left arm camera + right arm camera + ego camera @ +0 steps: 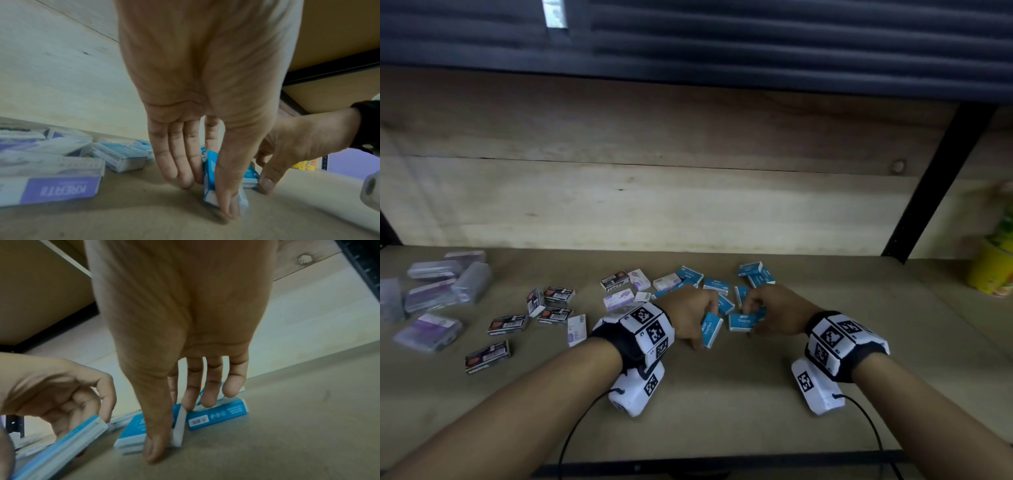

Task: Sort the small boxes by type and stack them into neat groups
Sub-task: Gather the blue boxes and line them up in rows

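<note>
Left hand (690,310) is pinched, thumb against fingers, on a blue staples box (711,329) stood on edge mid-shelf, long axis toward the front edge. Right hand (774,310) is clamped around a second blue box (742,322), lying crosswise. Bare shelf board (722,404) is left open nearer the front edge.

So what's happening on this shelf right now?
A person is sorting small boxes on a wooden shelf. The left hand pinches one blue staples box on its edge, while the right hand grips another blue staples box beside it. More blue boxes lie scattered just behind the hands. Black boxes and white-and-purple boxes lie loose to the left, unstacked.
</note>
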Motion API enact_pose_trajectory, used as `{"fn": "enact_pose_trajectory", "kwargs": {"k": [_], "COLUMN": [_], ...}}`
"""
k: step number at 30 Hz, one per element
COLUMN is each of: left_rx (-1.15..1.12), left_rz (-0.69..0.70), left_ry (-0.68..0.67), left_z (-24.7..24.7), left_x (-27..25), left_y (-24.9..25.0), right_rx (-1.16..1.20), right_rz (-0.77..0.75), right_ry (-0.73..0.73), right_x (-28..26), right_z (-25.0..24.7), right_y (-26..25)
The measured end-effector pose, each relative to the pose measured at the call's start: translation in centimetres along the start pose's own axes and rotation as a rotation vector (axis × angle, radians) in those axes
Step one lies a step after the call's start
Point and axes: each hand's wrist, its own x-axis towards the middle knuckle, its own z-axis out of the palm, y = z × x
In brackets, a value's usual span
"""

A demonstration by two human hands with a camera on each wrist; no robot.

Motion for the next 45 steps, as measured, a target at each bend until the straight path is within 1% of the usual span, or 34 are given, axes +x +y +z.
{"fn": "enact_pose_trajectory", "kwargs": {"k": [5, 8, 12, 17, 24, 30, 32, 36, 38, 41, 43, 45], "left_rx": [-0.055, -0.005, 0.024, 0.016, 0.058, 0.062, 0.015, -0.110, -0.129, -0.083, -0.003, 0.077], "left_rz": [0.052, 0.086, 0.136, 0.128, 0.144, 0.115, 0.100, 0.073, 0.062, 0.040, 0.031, 0.025], "left_ry": [-0.013, -0.010, 0.006, 0.061, 0.099, 0.058, 0.054, 0.094, 0.136, 0.210, 0.194, 0.149], "left_z": [-0.3, -0.2, 0.3, 0.9, 1.9, 1.6, 1.0, -0.9, -1.6, -2.2, -2.2, -2.0], "left_x": [0.3, 0.6, 0.5, 0.4, -0.2, -0.3, -0.1, 0.3, 0.8, 1.9, 2.6, 3.2], "left_y": [0.3, 0.4, 0.6, 1.0, 1.4, 1.5, 1.4, 1.2, 1.0, 0.6, 0.4, 0.1], "right_rx": [0.076, 0.108, 0.091, 0.073, 0.144, 0.145, 0.181, 0.265, 0.244, 0.122, 0.066, 0.000], "right_rz": [-0.029, -0.038, -0.048, -0.035, -0.010, 0.018, 0.044, 0.075, 0.088, 0.136, 0.171, 0.173], "right_ry": [0.027, 0.027, 0.031, 0.027, 0.042, 0.027, 0.033, 0.074, 0.106, 0.103, 0.069, 0.016], "right_x": [-0.8, -1.3, -2.1, -3.5, -5.1, -5.3, -5.1, -4.1, -3.5, -2.6, -2.2, -1.7], "right_z": [-0.1, -0.1, 0.1, 0.2, 0.5, 0.3, -0.3, -2.2, -2.8, -3.2, -3.3, -3.1], "right_y": [0.2, 0.2, 0.2, 0.2, 0.0, 0.1, 0.5, 1.5, 1.8, 2.2, 2.4, 2.5]}}
